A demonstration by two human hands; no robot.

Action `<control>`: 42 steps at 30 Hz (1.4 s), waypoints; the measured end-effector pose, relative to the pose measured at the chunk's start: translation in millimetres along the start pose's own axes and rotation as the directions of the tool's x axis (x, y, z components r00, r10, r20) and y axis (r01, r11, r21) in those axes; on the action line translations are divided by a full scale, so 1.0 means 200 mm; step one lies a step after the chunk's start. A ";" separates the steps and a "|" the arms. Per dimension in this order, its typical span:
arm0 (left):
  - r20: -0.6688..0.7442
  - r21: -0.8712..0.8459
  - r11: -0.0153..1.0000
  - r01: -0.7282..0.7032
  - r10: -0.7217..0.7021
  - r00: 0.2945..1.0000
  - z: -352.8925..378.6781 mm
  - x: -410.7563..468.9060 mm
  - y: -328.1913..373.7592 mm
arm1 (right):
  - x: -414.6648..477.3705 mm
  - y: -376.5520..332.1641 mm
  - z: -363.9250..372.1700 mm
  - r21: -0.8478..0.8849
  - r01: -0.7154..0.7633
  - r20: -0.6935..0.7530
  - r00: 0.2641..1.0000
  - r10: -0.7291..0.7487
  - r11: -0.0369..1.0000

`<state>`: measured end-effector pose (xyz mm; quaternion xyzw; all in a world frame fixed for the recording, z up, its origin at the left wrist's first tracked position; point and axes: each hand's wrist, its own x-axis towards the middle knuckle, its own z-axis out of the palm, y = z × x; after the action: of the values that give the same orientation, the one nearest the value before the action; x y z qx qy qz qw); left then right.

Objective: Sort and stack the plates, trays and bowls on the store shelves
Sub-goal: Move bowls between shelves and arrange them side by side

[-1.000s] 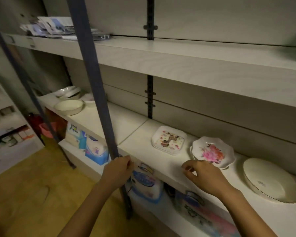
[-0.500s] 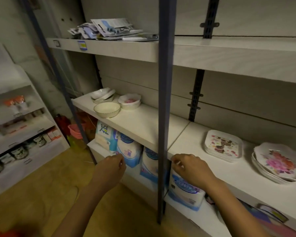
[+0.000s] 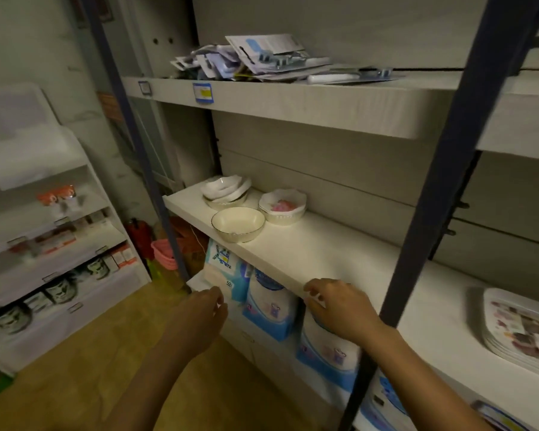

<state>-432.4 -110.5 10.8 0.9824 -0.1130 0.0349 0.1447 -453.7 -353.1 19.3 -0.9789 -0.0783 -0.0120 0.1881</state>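
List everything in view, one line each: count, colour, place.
cream bowl: one, cream with a dark rim, front left of the middle shelf
plain bowls: small tilted stack, white, back left corner of that shelf
scalloped bowls: nested stack, white with pink inside, right of the plain bowls
square plates: one stack, white with a printed pattern, far right at the same level
carded packets: loose pile, white and blue, top shelf
soft packs: several, blue and white, under the middle shelf
basket: one, pink, on the floor
left hand: empty, fingers loosely curled, below the shelf edge
right hand: empty, at the middle shelf's front edge
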 end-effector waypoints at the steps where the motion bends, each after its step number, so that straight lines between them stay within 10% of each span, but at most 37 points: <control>1: -0.002 0.014 1.000 0.005 -0.005 1.000 -0.01 0.07 -0.05 | 0.09 -0.01 0.01 -0.006 -0.005 0.004 1.000 0.006 1.000; 22: 0.070 0.038 0.998 -0.049 0.046 0.996 -0.03 1.35 -0.74 | 1.33 -0.09 0.30 -0.027 -0.318 0.088 0.944 0.319 0.948; 42: 0.275 -0.278 0.872 -0.404 0.475 0.836 0.00 2.12 -0.76 | 1.63 -0.25 0.55 0.299 -0.802 0.107 0.566 0.817 0.517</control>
<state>15.3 -57.9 11.7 0.9003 -0.3624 -0.1123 0.2136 -140.7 -218.5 -47.7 -0.8585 0.3895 0.0664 0.3268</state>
